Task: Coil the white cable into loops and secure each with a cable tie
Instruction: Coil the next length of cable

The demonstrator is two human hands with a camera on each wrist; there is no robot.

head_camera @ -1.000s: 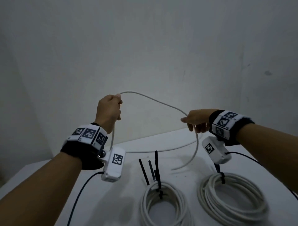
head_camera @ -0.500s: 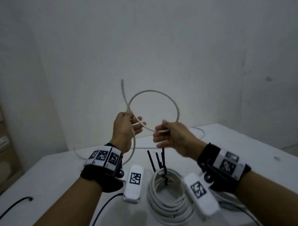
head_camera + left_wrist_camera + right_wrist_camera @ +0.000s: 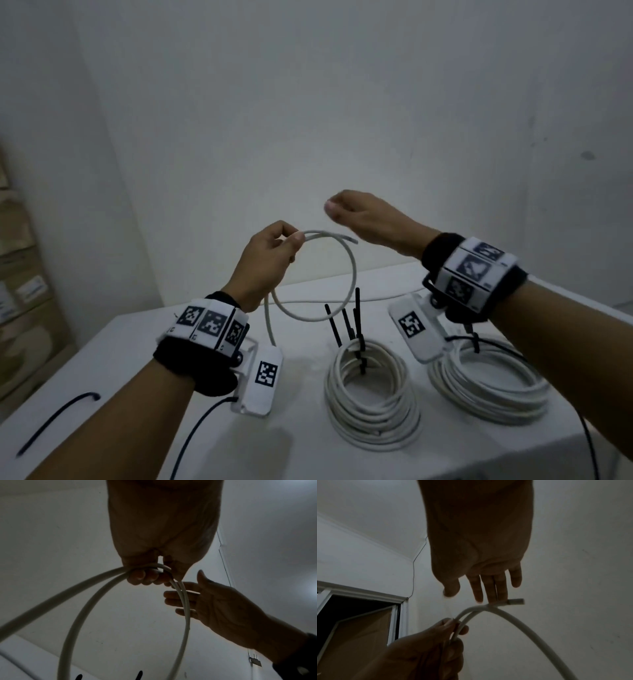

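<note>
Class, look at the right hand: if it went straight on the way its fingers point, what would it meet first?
Probably the free end of the white cable, just beyond the right hand and its fingers; depth between them is unclear.

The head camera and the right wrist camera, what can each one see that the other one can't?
Only the head view shows the white table, two finished cable coils lying on it, and black cable ties sticking up. Only the right wrist view shows a dark doorway and the ceiling corner. Both show the left hand pinching the white cable into a loop, and the right hand open above it, fingers straight.
</note>
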